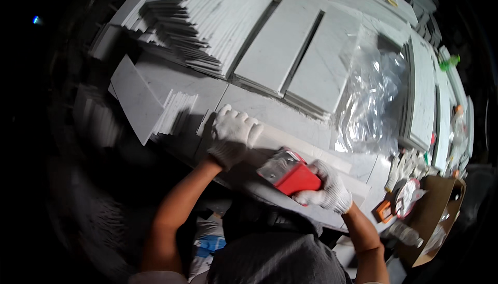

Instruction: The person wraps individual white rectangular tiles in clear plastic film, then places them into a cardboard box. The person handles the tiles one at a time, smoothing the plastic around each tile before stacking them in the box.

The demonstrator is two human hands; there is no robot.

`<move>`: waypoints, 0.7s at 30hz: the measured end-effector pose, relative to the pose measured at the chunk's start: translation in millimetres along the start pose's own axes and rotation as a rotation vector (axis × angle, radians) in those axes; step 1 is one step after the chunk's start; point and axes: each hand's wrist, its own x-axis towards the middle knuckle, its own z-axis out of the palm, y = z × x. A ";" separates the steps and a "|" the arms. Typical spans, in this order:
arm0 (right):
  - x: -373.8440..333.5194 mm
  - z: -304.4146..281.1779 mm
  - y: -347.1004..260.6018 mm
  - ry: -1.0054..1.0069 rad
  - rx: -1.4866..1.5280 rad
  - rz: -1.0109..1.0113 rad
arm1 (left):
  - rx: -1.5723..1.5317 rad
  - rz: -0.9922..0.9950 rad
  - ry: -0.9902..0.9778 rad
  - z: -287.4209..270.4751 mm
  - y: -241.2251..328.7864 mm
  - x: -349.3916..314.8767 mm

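Observation:
Both my hands wear white knit gloves. My left hand is closed at the left end of a long pale slab strip lying along the near table edge; its curled fingers bend over the far edge. In my right hand is a red hand tool with a wide, grey, shiny front that has a toothed-looking edge. The fingers wrap its right end, and the grey front faces left, toward my left hand. The tool is over the near side of the strip; whether it touches the strip I cannot tell.
Tall stacks of white slabs stand far left, with flat stacks in the middle. Clear plastic film lies right of them. A tilted slab sits left. Gloves, an orange tape measure, a bottle and a cardboard box are near right.

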 end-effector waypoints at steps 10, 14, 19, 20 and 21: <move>5.5 -0.9 -2.5 -0.072 -0.151 0.058 | -1.218 -0.512 0.122 -42.8 30.4 -26.4; 14.5 -3.5 -2.7 -0.142 -0.232 -0.042 | -1.813 -0.750 -0.552 -58.0 34.7 -21.7; 28.3 -10.3 -13.3 -0.257 -0.461 -0.225 | -1.893 -0.961 -0.877 -62.0 26.8 1.1; 28.5 -10.7 -15.0 -0.261 -0.473 -0.244 | -1.887 -0.896 -0.836 -57.1 29.5 -2.6; 29.4 -11.0 -14.2 -0.267 -0.481 -0.266 | -1.876 -0.835 -0.795 -54.6 30.9 -3.9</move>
